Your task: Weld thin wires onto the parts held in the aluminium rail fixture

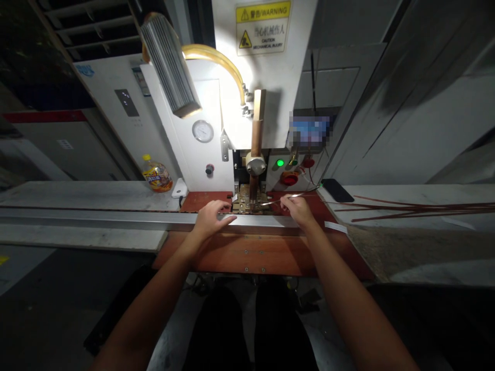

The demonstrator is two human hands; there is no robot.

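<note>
My left hand [211,219] rests at the long silver metal rail [255,221], its thumb and fingers apart, just left of the machine's small metal fixture [244,198]. In my right hand [297,207] the fingers are pinched round a thin silvery tool, seemingly tweezers [266,204], whose tip points left toward the fixture. A copper electrode rod [253,185] comes down from above onto the fixture. Whether rod and fixture touch is too small to tell. A thin brown strip [96,209] runs along the rail's back edge on the left.
Several thin copper-coloured rods [406,207] and a black phone [337,190] lie at the right. On the left are a yellow-capped bottle [158,175] and a small white device [179,188]. A lamp [170,64] hangs above. Red knob [289,178] and green light [280,163] face me.
</note>
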